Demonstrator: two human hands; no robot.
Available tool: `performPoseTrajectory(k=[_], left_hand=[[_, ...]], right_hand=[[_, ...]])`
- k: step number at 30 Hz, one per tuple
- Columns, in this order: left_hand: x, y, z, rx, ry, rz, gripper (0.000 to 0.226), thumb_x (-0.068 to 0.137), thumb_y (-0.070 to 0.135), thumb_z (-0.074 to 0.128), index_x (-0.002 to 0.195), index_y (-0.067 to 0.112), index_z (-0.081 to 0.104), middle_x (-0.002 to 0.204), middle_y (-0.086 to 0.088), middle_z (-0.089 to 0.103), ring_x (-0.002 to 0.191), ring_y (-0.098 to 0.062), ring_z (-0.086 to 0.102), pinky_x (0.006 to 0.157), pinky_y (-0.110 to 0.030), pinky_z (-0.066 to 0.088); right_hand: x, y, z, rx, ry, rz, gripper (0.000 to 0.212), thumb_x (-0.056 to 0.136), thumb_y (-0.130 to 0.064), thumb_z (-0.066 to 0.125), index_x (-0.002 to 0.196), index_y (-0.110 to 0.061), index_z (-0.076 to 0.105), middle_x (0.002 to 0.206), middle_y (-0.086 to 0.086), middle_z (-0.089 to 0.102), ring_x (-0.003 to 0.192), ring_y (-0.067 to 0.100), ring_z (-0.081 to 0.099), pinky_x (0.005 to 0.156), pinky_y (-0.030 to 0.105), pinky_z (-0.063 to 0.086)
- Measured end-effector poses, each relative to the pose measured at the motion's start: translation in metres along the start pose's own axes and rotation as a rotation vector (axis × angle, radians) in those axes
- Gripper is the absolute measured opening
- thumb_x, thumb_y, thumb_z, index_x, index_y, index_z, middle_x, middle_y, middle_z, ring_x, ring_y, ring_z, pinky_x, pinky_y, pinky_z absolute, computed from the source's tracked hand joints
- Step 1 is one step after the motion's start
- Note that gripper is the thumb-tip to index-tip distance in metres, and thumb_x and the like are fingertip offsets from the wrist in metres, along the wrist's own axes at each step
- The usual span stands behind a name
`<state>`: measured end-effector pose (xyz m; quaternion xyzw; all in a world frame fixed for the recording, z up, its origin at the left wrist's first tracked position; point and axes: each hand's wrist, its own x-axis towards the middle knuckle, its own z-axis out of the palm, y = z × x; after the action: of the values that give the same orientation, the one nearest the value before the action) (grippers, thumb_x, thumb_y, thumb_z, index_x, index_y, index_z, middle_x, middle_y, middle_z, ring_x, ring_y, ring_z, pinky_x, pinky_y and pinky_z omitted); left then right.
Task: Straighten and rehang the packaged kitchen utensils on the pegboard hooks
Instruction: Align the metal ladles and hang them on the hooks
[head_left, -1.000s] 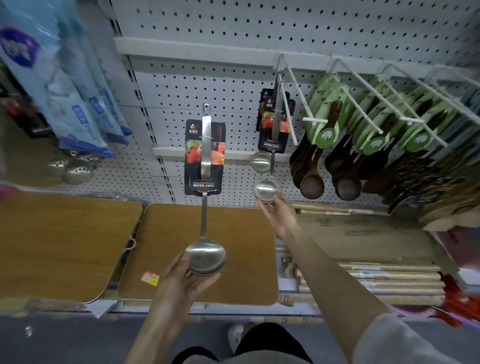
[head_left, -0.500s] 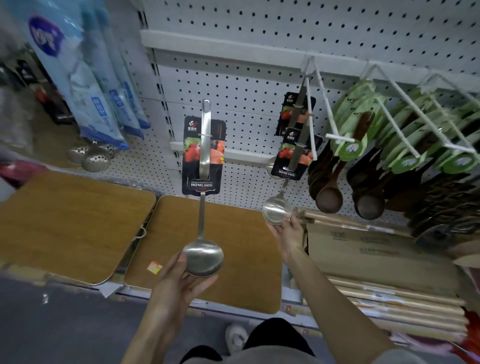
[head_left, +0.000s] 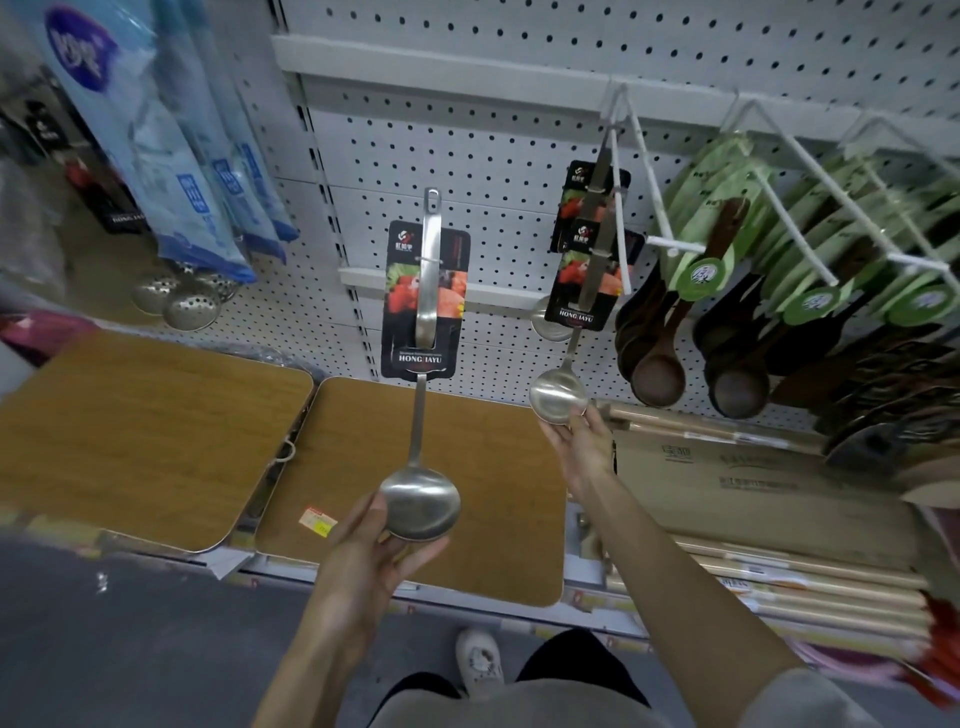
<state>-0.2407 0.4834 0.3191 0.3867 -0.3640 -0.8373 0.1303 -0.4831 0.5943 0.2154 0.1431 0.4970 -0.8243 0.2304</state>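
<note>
Here, at centre frame, the left hand (head_left: 374, 551) cups the bowl of a carded large ladle (head_left: 420, 501), fingers curled beneath it, the handle pointing straight up against the pegboard (head_left: 467, 156). Right of centre, the right hand (head_left: 579, 441) grips the bowl of a small ladle (head_left: 558, 397) with its fingertips (the card sits at a white hook (head_left: 621, 223), in front of a second carded ladle). Wooden spoons (head_left: 657, 371) hang at right.

The left hand (head_left: 371, 551) cups the bowl of a carded steel ladle (head_left: 421, 364), handle rising above the grip; the right hand (head_left: 579, 441) pinches a hook-hung ladle's bowl (head_left: 557, 397)
</note>
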Motion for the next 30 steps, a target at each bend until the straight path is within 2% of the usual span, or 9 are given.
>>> performPoseTrajectory(k=[3, 5, 9, 11, 14, 18, 22, 25, 30], left_hand=[[-0.001, -0.002, 0.001, 0.011, -0.002, 0.005, 0.031, 0.101, 0.018, 0.039, 0.121, 0.002, 0.056, 0.107, -0.016, 0.070, 0.096, -0.032, 0.069, 0.070, -0.035, 0.060], [-0.002, -0.003, 0.003, 0.033, -0.006, 0.015, 0.031, 0.101, 0.019, 0.039, 0.121, 0.002, 0.056, 0.101, -0.011, 0.073, 0.093, -0.030, 0.070, 0.077, -0.040, 0.059], [-0.004, -0.004, 0.005, 0.070, 0.010, 0.018, 0.031, 0.101, 0.022, 0.038, 0.122, 0.008, 0.056, 0.098, -0.008, 0.074, 0.091, -0.029, 0.071, 0.098, -0.050, 0.043], [-0.003, -0.004, 0.005, 0.072, 0.011, 0.012, 0.031, 0.101, 0.022, 0.039, 0.122, 0.008, 0.057, 0.102, -0.009, 0.073, 0.093, -0.029, 0.070, 0.095, -0.049, 0.047], [-0.001, -0.003, 0.004, 0.042, 0.013, 0.012, 0.030, 0.101, 0.020, 0.040, 0.119, 0.005, 0.058, 0.107, -0.012, 0.071, 0.097, -0.030, 0.069, 0.077, -0.037, 0.059], [-0.001, -0.003, 0.003, 0.015, 0.028, 0.008, 0.028, 0.101, 0.021, 0.040, 0.115, 0.008, 0.060, 0.107, -0.013, 0.071, 0.098, -0.031, 0.068, 0.066, -0.029, 0.059], [0.002, -0.002, 0.002, 0.025, 0.027, 0.028, 0.030, 0.101, 0.021, 0.038, 0.117, 0.008, 0.060, 0.108, -0.013, 0.071, 0.100, -0.030, 0.068, 0.069, -0.030, 0.059], [0.005, -0.002, 0.000, 0.029, 0.026, 0.043, 0.031, 0.101, 0.020, 0.038, 0.119, 0.006, 0.059, 0.110, -0.014, 0.070, 0.101, -0.030, 0.068, 0.075, -0.035, 0.059], [0.010, -0.002, -0.001, 0.014, 0.037, 0.029, 0.030, 0.101, 0.019, 0.038, 0.118, 0.006, 0.059, 0.109, -0.015, 0.070, 0.101, -0.030, 0.068, 0.073, -0.033, 0.059]], right_hand=[[0.003, -0.009, 0.007, 0.014, -0.014, -0.018, 0.036, 0.102, -0.007, 0.038, 0.137, -0.007, 0.048, 0.128, 0.013, 0.057, 0.102, 0.025, 0.063, 0.095, 0.037, 0.049], [0.006, -0.013, 0.010, 0.013, -0.006, -0.017, 0.036, 0.102, -0.007, 0.039, 0.137, -0.008, 0.048, 0.126, 0.011, 0.057, 0.103, 0.026, 0.062, 0.095, 0.037, 0.049], [0.015, -0.019, 0.014, 0.008, 0.008, -0.011, 0.032, 0.102, -0.006, 0.039, 0.130, -0.012, 0.054, 0.128, 0.012, 0.056, 0.109, 0.030, 0.061, 0.094, 0.038, 0.051], [0.019, -0.021, 0.016, 0.003, 0.000, -0.010, 0.032, 0.102, -0.006, 0.038, 0.129, -0.011, 0.054, 0.129, 0.013, 0.055, 0.110, 0.031, 0.060, 0.098, 0.042, 0.049], [0.024, -0.022, 0.018, -0.008, 0.000, -0.001, 0.031, 0.102, -0.005, 0.038, 0.129, -0.009, 0.053, 0.129, 0.014, 0.055, 0.111, 0.031, 0.060, 0.099, 0.043, 0.049], [0.030, -0.021, 0.019, -0.035, 0.023, 0.007, 0.036, 0.101, -0.004, 0.039, 0.137, -0.006, 0.046, 0.132, 0.015, 0.054, 0.112, 0.032, 0.060, 0.096, 0.041, 0.051], [0.035, -0.021, 0.020, -0.029, 0.040, 0.029, 0.034, 0.100, -0.003, 0.042, 0.134, -0.001, 0.045, 0.133, 0.019, 0.052, 0.109, 0.031, 0.060, 0.097, 0.041, 0.050], [0.037, -0.022, 0.021, -0.038, 0.024, 0.037, 0.032, 0.100, -0.004, 0.043, 0.132, 0.000, 0.048, 0.131, 0.018, 0.053, 0.113, 0.032, 0.059, 0.098, 0.041, 0.049], [0.045, -0.024, 0.021, 0.007, 0.046, 0.085, 0.030, 0.099, -0.006, 0.047, 0.128, -0.001, 0.052, 0.131, 0.020, 0.054, 0.113, 0.034, 0.060, 0.094, 0.042, 0.052]])
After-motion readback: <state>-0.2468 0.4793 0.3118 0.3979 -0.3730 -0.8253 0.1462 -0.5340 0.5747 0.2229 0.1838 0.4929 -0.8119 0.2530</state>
